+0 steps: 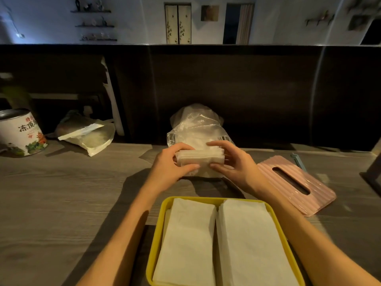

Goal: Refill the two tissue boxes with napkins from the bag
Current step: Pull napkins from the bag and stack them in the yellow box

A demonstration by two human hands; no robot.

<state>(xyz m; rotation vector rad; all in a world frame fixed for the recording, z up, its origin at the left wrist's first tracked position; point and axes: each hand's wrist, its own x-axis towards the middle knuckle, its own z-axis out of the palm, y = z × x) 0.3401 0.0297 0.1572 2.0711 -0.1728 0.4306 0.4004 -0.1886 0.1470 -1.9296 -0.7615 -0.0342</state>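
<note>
— What have the hands got hold of?

— One stack of napkins (199, 156), held between the two of them above the worktop (61, 193). The left hand (173, 164) grips its left end, fingers curled over the top and thumb underneath along the near edge. The right hand (231, 159) grips the right end the same way.

— And the bag?

— The clear plastic bag (195, 122) stands just behind the stack, against the dark back panel, with more white napkins showing through it. Whether the stack touches the bag, I cannot tell.

— Where are the boxes?

— A yellow tissue box (158, 223) sits open at the near edge, between the forearms. Two piles of white napkins (206, 234) lie in it side by side, filling it. To the right, a pink ribbed lid (317, 195) with a long slot lies flat on the worktop, turned at an angle, well apart from the yellow box.

— Anything else about?

— At far left a printed tin (20, 135), and near it a second bag (90, 137) lying on its side with a flat white packet on it.
</note>
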